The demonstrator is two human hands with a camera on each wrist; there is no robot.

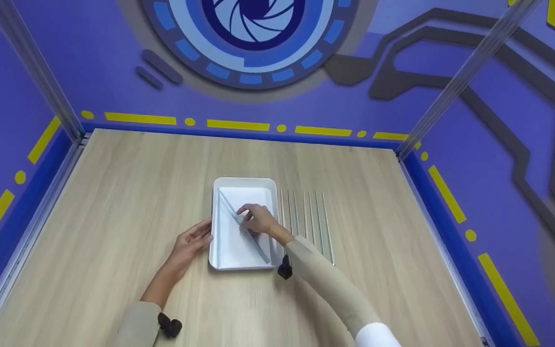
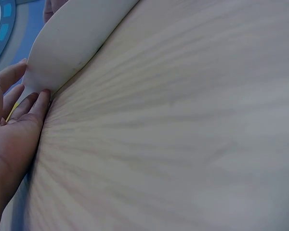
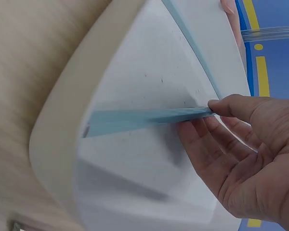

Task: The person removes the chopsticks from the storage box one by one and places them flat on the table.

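Observation:
A white rectangular tray lies lengthwise on the wooden table. Inside it, my right hand pinches a thin light-blue stick between thumb and fingertips; the stick slants across the tray floor. The right wrist view shows this pinch close up, with the stick's near end by the tray wall. Another light-blue stick lies along the far side of the tray. Against the tray's left outer wall, my left hand rests with its fingers fairly straight, touching the side.
Several thin sticks lie side by side on the table, just right of the tray and partly behind my right forearm. The wooden table is bounded by blue panels at the back and sides, with metal posts at the corners.

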